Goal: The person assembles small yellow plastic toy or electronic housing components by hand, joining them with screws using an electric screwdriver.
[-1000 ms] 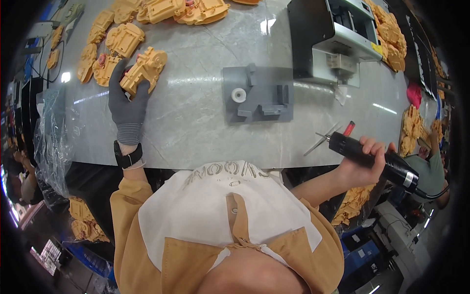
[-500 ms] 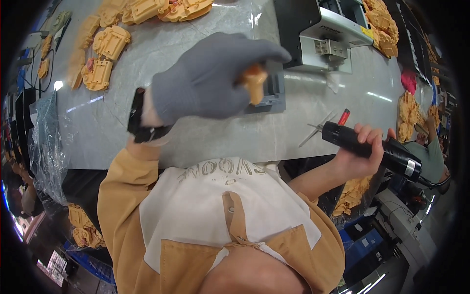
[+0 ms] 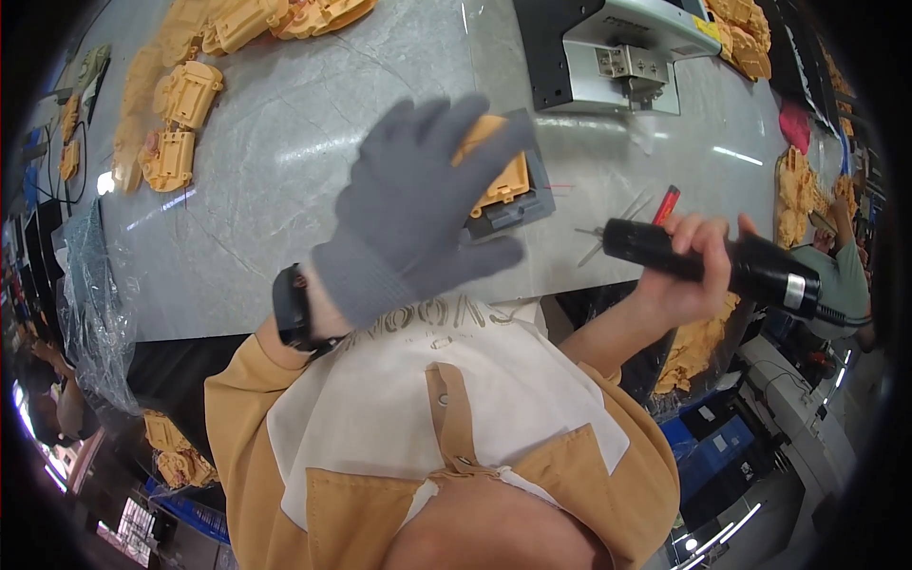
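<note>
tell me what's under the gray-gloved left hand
Beneath the left hand, part of a yellow-orange plastic housing shows on a gray fixture; the rest of the housing and much of the fixture are covered.

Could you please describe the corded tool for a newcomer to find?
At the grey table, look right along the near edge. The bare right hand grips the corded tool; its thick black barrel sets it apart from the slim red object nearby.
</note>
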Demonstrator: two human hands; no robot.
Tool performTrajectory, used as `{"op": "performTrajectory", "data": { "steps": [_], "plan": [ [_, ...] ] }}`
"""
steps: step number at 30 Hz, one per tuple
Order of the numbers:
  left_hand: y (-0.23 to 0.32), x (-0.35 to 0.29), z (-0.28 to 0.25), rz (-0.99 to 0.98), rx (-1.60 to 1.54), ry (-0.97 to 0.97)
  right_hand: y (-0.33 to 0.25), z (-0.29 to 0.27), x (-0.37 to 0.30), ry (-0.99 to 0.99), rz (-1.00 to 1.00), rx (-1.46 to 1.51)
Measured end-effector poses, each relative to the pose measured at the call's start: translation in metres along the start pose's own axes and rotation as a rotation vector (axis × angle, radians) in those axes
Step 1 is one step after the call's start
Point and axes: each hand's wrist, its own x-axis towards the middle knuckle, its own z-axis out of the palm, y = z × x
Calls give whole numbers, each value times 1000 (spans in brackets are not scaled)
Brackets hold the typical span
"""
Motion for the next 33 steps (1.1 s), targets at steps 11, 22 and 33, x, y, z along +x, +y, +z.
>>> {"op": "performTrajectory", "data": {
  "steps": [11,22,33],
  "plan": [
    [18,-25,32,-112,-67,-13,14,18,-4,7,-3,-97],
    [-17,-14,32,-67,-22,-4,13,10,-3,5,20,-64],
    [-14,-24,24,-58,-238,165,-16,32,29,-112,-346,106]
  ]
}}
